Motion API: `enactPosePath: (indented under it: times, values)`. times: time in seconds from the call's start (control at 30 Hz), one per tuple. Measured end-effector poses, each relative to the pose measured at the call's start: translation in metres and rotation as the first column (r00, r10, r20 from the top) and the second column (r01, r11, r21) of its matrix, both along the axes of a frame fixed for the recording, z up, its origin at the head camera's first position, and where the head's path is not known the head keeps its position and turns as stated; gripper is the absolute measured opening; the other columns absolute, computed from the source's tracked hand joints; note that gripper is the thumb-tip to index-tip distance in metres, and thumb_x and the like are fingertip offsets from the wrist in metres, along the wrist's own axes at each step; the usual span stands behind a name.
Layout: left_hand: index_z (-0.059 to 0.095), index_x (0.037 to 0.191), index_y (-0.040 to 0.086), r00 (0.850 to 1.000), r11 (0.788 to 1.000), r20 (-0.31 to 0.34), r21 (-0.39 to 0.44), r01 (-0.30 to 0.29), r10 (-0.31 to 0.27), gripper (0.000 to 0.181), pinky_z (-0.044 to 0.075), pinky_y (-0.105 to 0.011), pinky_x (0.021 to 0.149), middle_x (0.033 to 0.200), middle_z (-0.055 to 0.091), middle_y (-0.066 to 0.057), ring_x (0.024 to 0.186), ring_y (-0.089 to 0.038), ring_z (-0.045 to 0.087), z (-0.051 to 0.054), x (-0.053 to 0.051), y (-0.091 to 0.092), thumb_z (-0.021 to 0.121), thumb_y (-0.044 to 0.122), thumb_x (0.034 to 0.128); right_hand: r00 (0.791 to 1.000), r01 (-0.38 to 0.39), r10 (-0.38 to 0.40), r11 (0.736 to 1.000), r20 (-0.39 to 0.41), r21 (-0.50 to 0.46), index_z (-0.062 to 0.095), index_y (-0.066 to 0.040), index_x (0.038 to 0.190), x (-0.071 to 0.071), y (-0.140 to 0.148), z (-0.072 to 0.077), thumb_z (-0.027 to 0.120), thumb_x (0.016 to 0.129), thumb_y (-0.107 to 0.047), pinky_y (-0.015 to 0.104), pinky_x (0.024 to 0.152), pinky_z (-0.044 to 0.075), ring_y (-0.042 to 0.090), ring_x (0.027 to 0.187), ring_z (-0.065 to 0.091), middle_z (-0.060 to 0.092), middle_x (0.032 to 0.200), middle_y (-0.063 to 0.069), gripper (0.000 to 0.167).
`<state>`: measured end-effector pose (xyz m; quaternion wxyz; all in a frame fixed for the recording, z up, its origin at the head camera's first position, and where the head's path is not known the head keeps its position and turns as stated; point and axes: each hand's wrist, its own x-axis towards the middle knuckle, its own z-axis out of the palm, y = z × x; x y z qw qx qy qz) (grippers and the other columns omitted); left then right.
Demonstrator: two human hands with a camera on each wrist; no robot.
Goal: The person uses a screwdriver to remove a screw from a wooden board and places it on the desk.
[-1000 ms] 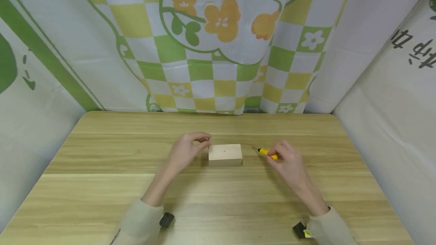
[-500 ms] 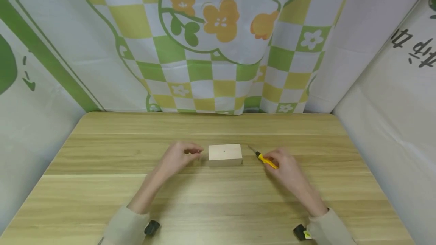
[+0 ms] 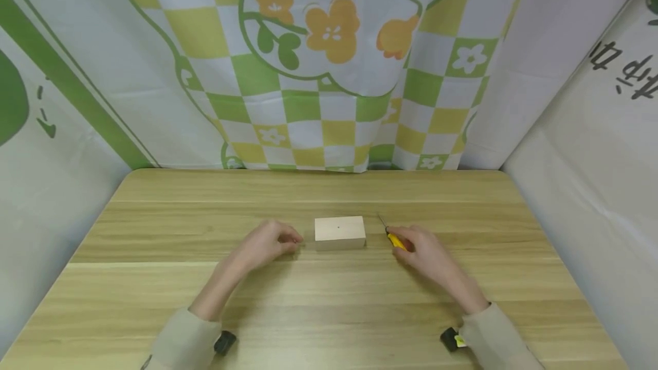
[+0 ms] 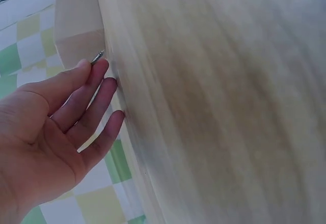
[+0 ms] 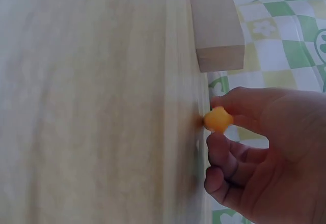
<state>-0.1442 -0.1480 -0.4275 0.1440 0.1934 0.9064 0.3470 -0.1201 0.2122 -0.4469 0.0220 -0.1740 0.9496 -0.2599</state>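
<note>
A pale wooden block [image 3: 339, 229] with a small dark hole in its top lies mid-table. To its left, my left hand [image 3: 268, 243] pinches a small metal screw [image 4: 98, 57] between thumb and forefinger, pointed end outward. The other left fingers are loosely spread in the left wrist view. On the block's right, my right hand [image 3: 422, 250] holds the yellow handle of a screwdriver [image 3: 396, 241] between thumb and fingers. Its thin metal shaft points away from me, low over the table. The handle's butt end shows in the right wrist view. Both hands are apart from the block.
The wood-grain table [image 3: 329, 307] extends around both hands. A checked, flowered curtain [image 3: 329, 101] hangs along its back edge. White cloth walls [image 3: 591, 187] stand at the left and right sides.
My left hand has drawn back from the block's back left corner, leftward and toward me, with the screw. My right hand has come slightly nearer me, and the screwdriver's tip has swung away from me.
</note>
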Motion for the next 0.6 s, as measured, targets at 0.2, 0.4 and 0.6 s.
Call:
enactPosePath:
  times: [0.2, 0.4, 0.6]
  values:
    - [0.077, 0.103, 0.012, 1.0, 1.0, -0.016, -0.018, 0.013, -0.013, 0.014, 0.057, -0.039, 0.086, 0.098, 0.076, 0.001, 0.092, -0.014, 0.069, -0.004, -0.005, 0.003, 0.069, 0.012, 0.0919, 0.996, -0.043, 0.041, 0.999, 0.074, 0.024, 0.063, -0.006, 0.132, -0.004, -0.001, -0.002, 0.069, 0.092, -0.019, 0.022, 0.06, 0.039, 0.008, 0.068, 0.046, 0.06, 0.085, -0.003, 0.043]
    - [0.078, 0.1, 0.013, 1.0, 1.0, -0.018, -0.009, -0.007, 0.007, 0.012, 0.056, -0.042, 0.089, 0.097, 0.076, 0.002, 0.093, -0.016, 0.069, -0.004, -0.007, 0.005, 0.07, 0.013, 0.0913, 0.995, -0.044, 0.043, 0.999, 0.086, 0.008, 0.06, -0.005, 0.134, -0.007, 0.0, -0.004, 0.069, 0.092, -0.022, 0.021, 0.055, 0.038, 0.007, 0.063, 0.044, 0.052, 0.073, -0.005, 0.046]
    - [0.078, 0.101, 0.012, 1.0, 1.0, -0.011, 0.008, 0.001, -0.001, 0.013, 0.055, -0.044, 0.093, 0.104, 0.076, -0.002, 0.099, -0.021, 0.07, -0.009, -0.011, 0.002, 0.07, 0.013, 0.091, 0.995, -0.049, 0.049, 0.999, 0.086, -0.002, 0.061, -0.004, 0.133, -0.007, 0.002, -0.006, 0.07, 0.092, -0.023, 0.021, 0.051, 0.037, 0.005, 0.06, 0.043, 0.05, 0.069, -0.006, 0.045]
